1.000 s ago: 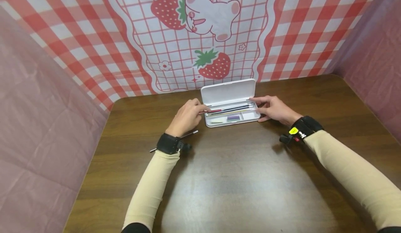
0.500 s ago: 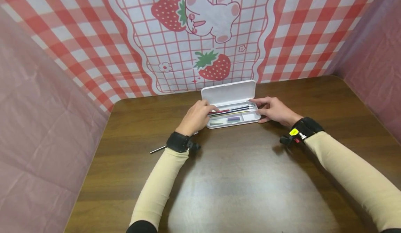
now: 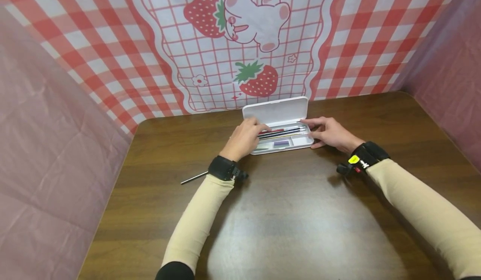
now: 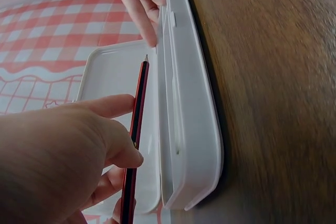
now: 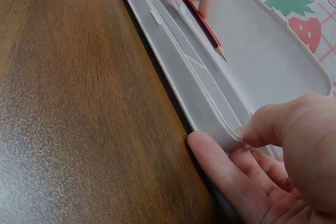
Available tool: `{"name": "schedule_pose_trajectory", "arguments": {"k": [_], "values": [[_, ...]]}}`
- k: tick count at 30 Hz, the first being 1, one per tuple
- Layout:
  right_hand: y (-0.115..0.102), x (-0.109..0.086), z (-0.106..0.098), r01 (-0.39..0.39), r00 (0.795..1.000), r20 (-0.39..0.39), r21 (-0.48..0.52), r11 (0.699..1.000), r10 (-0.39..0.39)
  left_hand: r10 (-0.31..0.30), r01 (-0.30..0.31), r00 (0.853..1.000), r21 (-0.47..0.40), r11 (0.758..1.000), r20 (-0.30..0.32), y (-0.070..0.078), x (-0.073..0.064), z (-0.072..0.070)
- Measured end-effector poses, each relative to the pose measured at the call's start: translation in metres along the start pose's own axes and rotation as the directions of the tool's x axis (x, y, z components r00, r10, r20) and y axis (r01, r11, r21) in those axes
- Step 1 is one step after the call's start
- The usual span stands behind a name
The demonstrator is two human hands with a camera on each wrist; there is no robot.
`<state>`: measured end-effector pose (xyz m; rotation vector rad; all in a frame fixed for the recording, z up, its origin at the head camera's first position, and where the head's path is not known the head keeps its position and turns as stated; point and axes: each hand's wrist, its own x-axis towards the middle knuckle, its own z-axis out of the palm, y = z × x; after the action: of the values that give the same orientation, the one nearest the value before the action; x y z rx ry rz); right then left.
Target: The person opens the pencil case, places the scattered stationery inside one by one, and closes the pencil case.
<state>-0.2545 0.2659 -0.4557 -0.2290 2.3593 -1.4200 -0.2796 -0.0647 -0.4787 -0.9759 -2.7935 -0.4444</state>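
Note:
A white pencil case [image 3: 276,110] lies at the back of the table with its lid raised. My left hand [image 3: 242,140] is over its left end and pinches a red and black pencil [image 4: 139,98] between thumb and fingers. The sharpened tip of that pencil points right, just above the case in the right wrist view. Several dark pencils [image 3: 279,134] lie in the long rear compartment. In front of them sits a small purple and white block [image 3: 282,143]. My right hand [image 3: 332,133] grips the right end of the case, thumb on the rim and fingers against the outside.
A thin dark rod with a shiny surface [image 3: 193,178] lies on the wooden table [image 3: 300,221], partly hidden under my left wrist. A red checked cloth [image 3: 357,33] hangs right behind the case. Pink cloth [image 3: 45,146] closes off the left side.
My left hand has moved right, over the case, carrying the red and black pencil along. More of the rod's left part shows now. My right hand stays at the case's end.

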Motion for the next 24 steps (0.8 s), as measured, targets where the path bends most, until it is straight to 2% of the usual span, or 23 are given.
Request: {"name": "schedule_pose_trajectory", "arguments": {"k": [2, 6, 10, 11, 12, 14, 17, 19, 20, 21, 23, 24], "values": [[0.0, 0.0, 0.0, -0.003, 1.0, -0.001, 0.0, 1.0, 0.003, 0.0, 0.0, 1.0, -0.012, 1.0, -0.007, -0.009, 0.005, 0.014], [0.001, 0.001, 0.0, 0.0, 1.0, 0.0, -0.004, 1.0, 0.0, -0.001, 0.002, 1.0, -0.025, 1.0, 0.007, -0.018, 0.015, 0.032], [0.001, 0.002, 0.0, -0.003, 1.0, -0.004, -0.013, 1.0, 0.003, 0.029, -0.029, 0.999, 0.007, 1.0, -0.024, -0.023, 0.023, 0.046], [0.001, 0.002, 0.0, -0.005, 1.0, -0.004, -0.014, 1.0, 0.005, 0.034, -0.033, 0.999, 0.005, 0.999, -0.029, -0.021, 0.024, 0.046], [0.001, 0.002, 0.0, -0.005, 1.0, -0.003, -0.016, 1.0, 0.005, 0.034, -0.034, 0.999, -0.005, 0.999, -0.032, -0.018, 0.023, 0.044], [0.002, 0.002, 0.0, -0.006, 1.0, -0.001, -0.016, 1.0, 0.006, 0.036, -0.036, 0.999, -0.003, 0.999, -0.036, -0.006, 0.021, 0.032], [0.001, 0.002, -0.001, -0.004, 1.0, 0.003, -0.019, 1.0, 0.004, 0.037, -0.038, 0.999, -0.022, 0.999, -0.031, 0.021, 0.014, 0.001], [0.001, 0.002, -0.001, -0.004, 1.0, 0.005, -0.016, 1.0, 0.005, 0.034, -0.034, 0.999, -0.004, 0.999, -0.017, 0.038, 0.01, -0.018], [0.001, 0.002, -0.002, -0.003, 1.0, 0.006, -0.019, 1.0, 0.003, 0.031, -0.031, 0.999, -0.014, 0.999, -0.015, 0.043, 0.009, -0.023], [0.001, 0.001, -0.002, -0.002, 1.0, 0.007, -0.017, 1.0, 0.002, 0.023, -0.023, 1.0, -0.019, 1.0, -0.005, 0.048, 0.008, -0.028], [0.001, 0.001, -0.002, -0.003, 1.0, 0.007, -0.015, 1.0, 0.003, 0.007, -0.007, 1.0, -0.019, 1.0, -0.002, 0.047, 0.011, -0.023], [0.0, 0.0, -0.002, -0.004, 1.0, 0.006, -0.012, 1.0, 0.004, 0.004, -0.004, 1.0, -0.021, 1.0, -0.005, 0.043, 0.014, -0.015]]}}
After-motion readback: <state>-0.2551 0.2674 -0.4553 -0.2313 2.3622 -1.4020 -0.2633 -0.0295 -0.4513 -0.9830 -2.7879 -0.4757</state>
